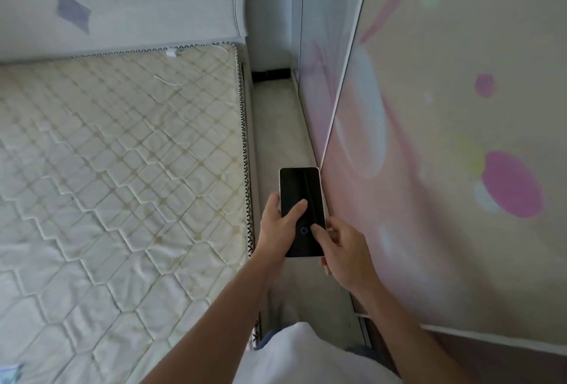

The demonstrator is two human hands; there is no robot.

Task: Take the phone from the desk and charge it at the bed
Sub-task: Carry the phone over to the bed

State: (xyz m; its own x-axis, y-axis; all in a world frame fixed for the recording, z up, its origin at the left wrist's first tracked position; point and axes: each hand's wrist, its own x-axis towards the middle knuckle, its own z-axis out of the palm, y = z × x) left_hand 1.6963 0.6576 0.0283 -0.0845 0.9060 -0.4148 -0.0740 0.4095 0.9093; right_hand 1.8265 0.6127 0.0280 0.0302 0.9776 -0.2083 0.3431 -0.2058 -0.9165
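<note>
A phone [299, 187] with a dark screen and a white edge is held upright over the narrow floor strip between bed and wardrobe. My left hand [280, 230] grips its left side, thumb lying across the screen. My right hand [343, 250] holds the lower right edge, thumb on the glass near a small circle icon. The bed's bare quilted mattress [122, 169] fills the left of the view. A thin white charging cable [171, 77] with a white plug [170, 53] lies near the headboard [138, 0] at the mattress's far right corner.
A sliding wardrobe door [445, 138] with pink and green patterns rises close on the right. The pale floor strip [279, 126] runs ahead to the wall corner, with a dark gap at its far end. My white shirt shows at the bottom.
</note>
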